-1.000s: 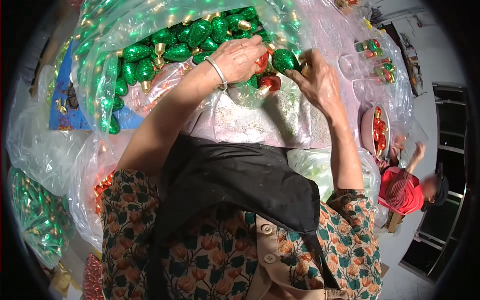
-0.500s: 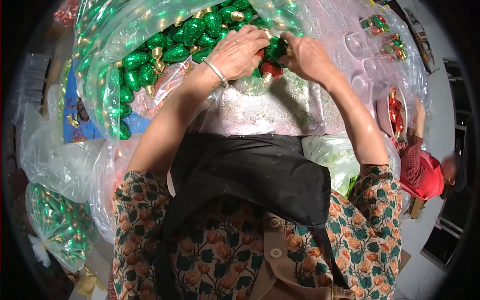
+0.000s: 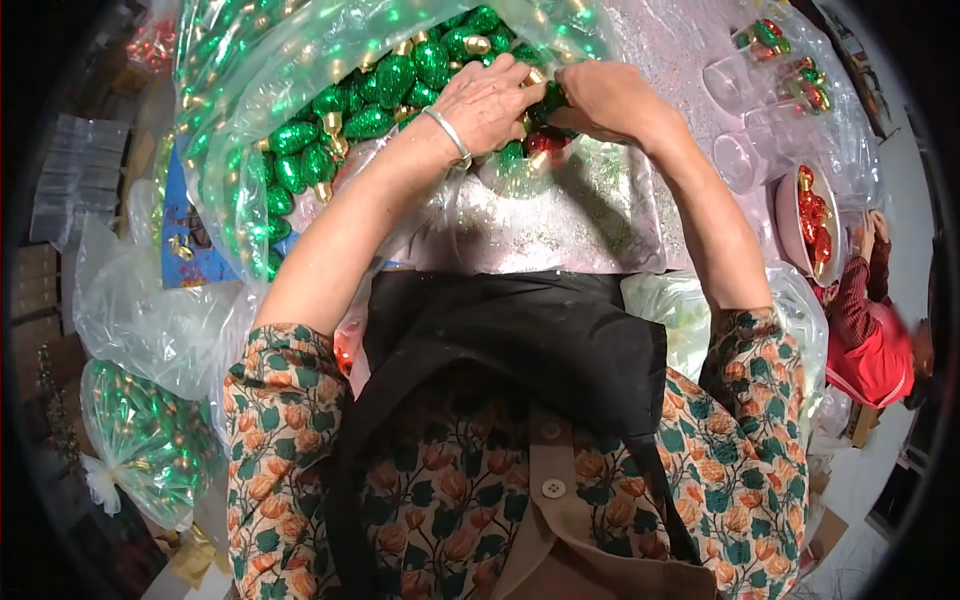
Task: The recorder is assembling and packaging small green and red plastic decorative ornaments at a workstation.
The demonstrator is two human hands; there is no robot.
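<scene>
My left hand (image 3: pixel 488 106), with a silver bangle at the wrist, is closed beside a heap of glittery green bulb ornaments (image 3: pixel 396 78) with gold caps. What its fingers hold is hidden. Close by on the right, my right hand (image 3: pixel 612 102) has its fingers curled round a dark green bulb ornament (image 3: pixel 552 98), partly covered by both hands. Just below the fingers lies a red bulb ornament (image 3: pixel 545 142). A clear plastic bag (image 3: pixel 330 50) drapes over and around the green heap.
A pink bowl (image 3: pixel 789 215) of red bulb ornaments and clear plastic trays (image 3: pixel 735 85) lie to the right. Beyond them is a person in a red apron (image 3: pixel 872 350). At the lower left sits a tied bag of green ornaments (image 3: pixel 150 440). Glitter covers the work surface (image 3: pixel 560 235).
The whole view has shifted slightly to the right. My hands stay close together, and the red ornament is now more covered. The other person's hands have come together.
</scene>
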